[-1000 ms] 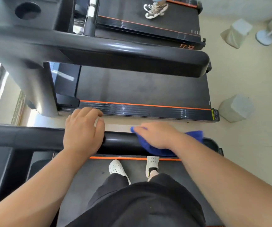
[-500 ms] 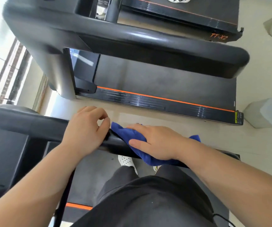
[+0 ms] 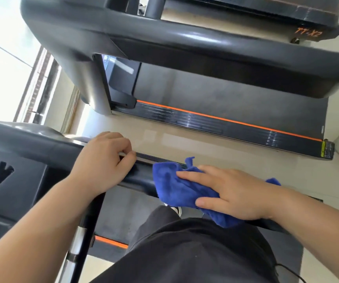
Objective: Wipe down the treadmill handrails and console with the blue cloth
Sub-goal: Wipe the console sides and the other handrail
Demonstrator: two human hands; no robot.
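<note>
The blue cloth (image 3: 176,186) lies bunched over the near handrail (image 3: 142,173), draped across its top and hanging down the side nearest the person. Its long axis follows the rail, running from upper left down to lower right in the view, with one loose tuft sticking up on the rail's far side. The cloth's middle is hidden under the palm, and a corner peeks out beyond the wrist.

The right hand (image 3: 231,193) is flat on top: fingers straight and together, thumb laid along the near edge, pressing the cloth onto the rail, not pinching it. The rail beneath cloth and hand is covered, and its right end disappears under the forearm.

Further left along the rail, apart from the cloth, the left hand (image 3: 103,162) grips the bare bar, fingers curled over its far side.

Below the rail, dark trousers (image 3: 185,252) hide the feet; only a sliver of white shoe (image 3: 177,209) shows. Left of the rail is a dark panel (image 3: 21,180), blurred. Beyond the rail lie pale floor (image 3: 185,144) and a neighbouring treadmill (image 3: 225,121), cut off at the top.
</note>
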